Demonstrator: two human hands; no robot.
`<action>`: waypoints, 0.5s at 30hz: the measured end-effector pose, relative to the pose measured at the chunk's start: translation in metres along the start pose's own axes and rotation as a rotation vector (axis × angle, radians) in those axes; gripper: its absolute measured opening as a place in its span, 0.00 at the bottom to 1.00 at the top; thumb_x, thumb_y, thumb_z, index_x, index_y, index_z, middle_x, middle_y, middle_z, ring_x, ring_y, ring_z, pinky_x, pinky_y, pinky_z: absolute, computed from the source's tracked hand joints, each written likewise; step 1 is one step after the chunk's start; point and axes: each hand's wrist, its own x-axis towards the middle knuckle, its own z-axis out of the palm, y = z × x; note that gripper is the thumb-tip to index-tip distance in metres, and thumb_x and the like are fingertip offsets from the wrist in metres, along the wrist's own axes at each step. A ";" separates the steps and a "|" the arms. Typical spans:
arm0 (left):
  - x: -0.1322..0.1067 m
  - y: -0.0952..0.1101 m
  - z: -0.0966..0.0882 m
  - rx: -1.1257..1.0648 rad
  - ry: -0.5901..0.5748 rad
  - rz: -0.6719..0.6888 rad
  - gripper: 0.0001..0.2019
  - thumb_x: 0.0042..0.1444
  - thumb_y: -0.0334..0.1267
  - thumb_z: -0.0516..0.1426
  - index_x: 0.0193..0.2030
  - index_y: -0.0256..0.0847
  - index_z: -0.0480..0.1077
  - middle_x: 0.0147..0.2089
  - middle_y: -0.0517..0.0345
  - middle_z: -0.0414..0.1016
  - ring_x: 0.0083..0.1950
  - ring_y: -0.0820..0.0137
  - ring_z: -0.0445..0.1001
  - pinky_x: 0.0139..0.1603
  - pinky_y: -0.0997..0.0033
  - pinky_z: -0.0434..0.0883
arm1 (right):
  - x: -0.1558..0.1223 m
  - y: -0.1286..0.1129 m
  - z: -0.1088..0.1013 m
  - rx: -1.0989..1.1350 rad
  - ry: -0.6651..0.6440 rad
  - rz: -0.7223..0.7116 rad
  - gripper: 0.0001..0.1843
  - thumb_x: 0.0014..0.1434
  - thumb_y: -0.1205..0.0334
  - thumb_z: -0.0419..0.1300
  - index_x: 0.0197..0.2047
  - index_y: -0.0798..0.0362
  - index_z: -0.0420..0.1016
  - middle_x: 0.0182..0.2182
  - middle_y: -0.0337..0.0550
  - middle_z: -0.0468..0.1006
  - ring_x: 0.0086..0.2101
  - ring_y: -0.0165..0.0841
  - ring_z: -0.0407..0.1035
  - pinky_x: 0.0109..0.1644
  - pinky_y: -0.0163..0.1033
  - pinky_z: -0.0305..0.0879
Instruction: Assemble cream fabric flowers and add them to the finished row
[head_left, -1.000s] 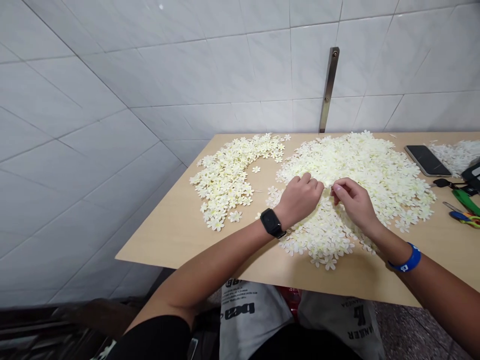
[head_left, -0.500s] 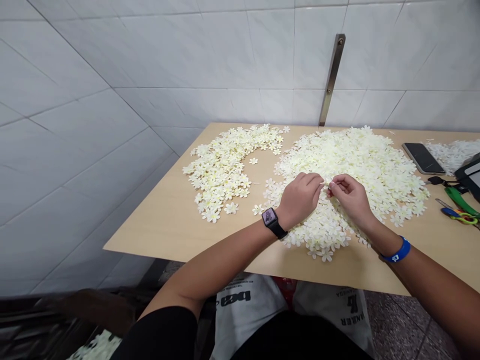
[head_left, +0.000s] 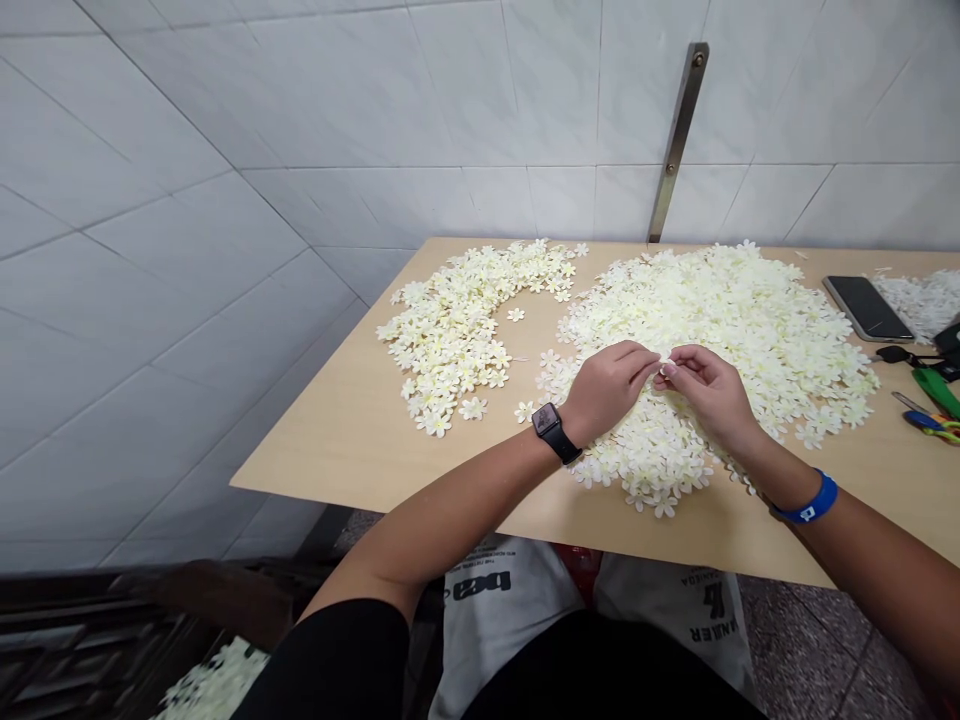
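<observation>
You have both hands drawn in narrow over the larger flower heap, left hand (head_left: 609, 388) and right hand (head_left: 709, 392) nearly meeting, with their fingertips pinched on a small white piece (head_left: 665, 367) between them. It is too small and too covered to tell whether it is a whole flower, or what each finger does to it, so the handling of this one looks under way rather than finished. Loose pale flowers lie on your worktop (head_left: 322, 450) in two main groups. The larger heap (head_left: 720, 310) spreads from near the far edge, below the wall, to close by the near edge in front of you. The smaller group (head_left: 450, 320) curves from the far edge towards the middle of the left part, well short of the near left corner. If the smaller group holds the handled flowers, which the view alone does not settle, then a good number are done and far more remain in the heap under your hands. A few single flowers lie between the two, among them a stray flower (head_left: 516, 314) and, nearer your left wrist, another loose flower (head_left: 524, 411). Towards the right edge, a pile of white bits (head_left: 926, 300) lies beside the phone (head_left: 868, 307), apart from both groups.
</observation>
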 end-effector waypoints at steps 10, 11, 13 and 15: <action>0.007 0.001 -0.009 -0.101 -0.043 -0.072 0.07 0.70 0.36 0.54 0.41 0.38 0.71 0.39 0.55 0.77 0.40 0.71 0.74 0.43 0.71 0.72 | 0.002 0.003 -0.003 0.004 0.013 0.024 0.19 0.51 0.48 0.75 0.36 0.50 0.75 0.30 0.35 0.76 0.30 0.30 0.77 0.42 0.39 0.77; 0.008 0.000 -0.010 -0.109 -0.048 -0.091 0.07 0.70 0.36 0.54 0.41 0.39 0.71 0.39 0.55 0.77 0.40 0.71 0.73 0.41 0.72 0.71 | 0.002 0.003 -0.003 0.004 0.018 0.020 0.18 0.51 0.49 0.74 0.36 0.50 0.74 0.30 0.35 0.76 0.30 0.30 0.77 0.42 0.39 0.77; 0.010 0.000 -0.013 -0.114 -0.042 -0.147 0.05 0.69 0.35 0.54 0.42 0.39 0.70 0.40 0.56 0.76 0.38 0.72 0.72 0.39 0.73 0.71 | 0.002 0.003 -0.003 0.002 0.037 0.012 0.17 0.52 0.50 0.74 0.36 0.49 0.74 0.30 0.36 0.76 0.31 0.31 0.77 0.42 0.39 0.77; 0.010 0.000 -0.013 -0.104 -0.020 -0.198 0.04 0.68 0.35 0.56 0.47 0.39 0.71 0.43 0.56 0.76 0.38 0.73 0.72 0.39 0.73 0.71 | 0.002 0.002 -0.003 -0.002 0.061 0.001 0.17 0.52 0.50 0.74 0.36 0.49 0.73 0.30 0.36 0.75 0.31 0.31 0.77 0.42 0.39 0.76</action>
